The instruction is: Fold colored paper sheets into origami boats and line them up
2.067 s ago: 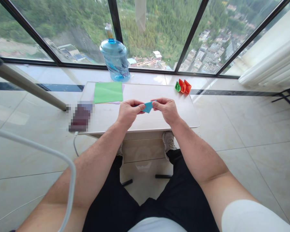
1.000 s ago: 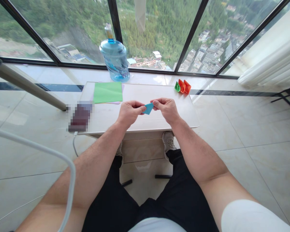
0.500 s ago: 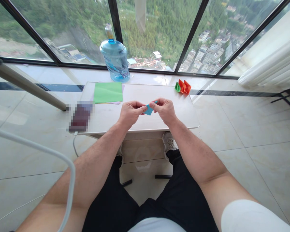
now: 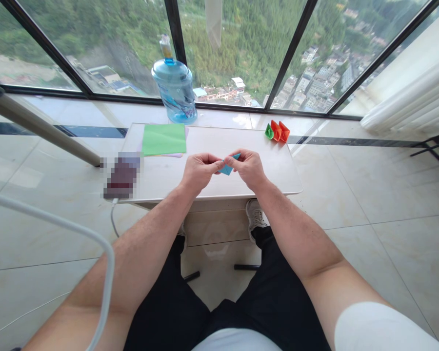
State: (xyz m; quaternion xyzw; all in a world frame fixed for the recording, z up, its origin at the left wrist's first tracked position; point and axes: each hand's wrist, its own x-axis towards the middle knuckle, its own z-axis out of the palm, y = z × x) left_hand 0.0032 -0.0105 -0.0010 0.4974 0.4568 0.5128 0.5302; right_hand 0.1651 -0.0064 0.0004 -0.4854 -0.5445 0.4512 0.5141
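Observation:
A small folded piece of blue paper is held above the near half of the low white table. My left hand pinches its left side between thumb and fingers. On the other side, my right hand grips it, the thumb pressed close to the left thumb. One blue corner points up past the right fingers. My fingertips cover part of the paper, so the full shape of the fold is hidden.
Green paper sheets lie at the table's back left. Folded orange paper pieces and a green one stand at the back right. A blurred-out device with a cable sits front left. Behind is a large water bottle.
My right thumb has moved left along the blue paper, closer to the left thumb. More of the upper right corner shows now. Everything else stays in place.

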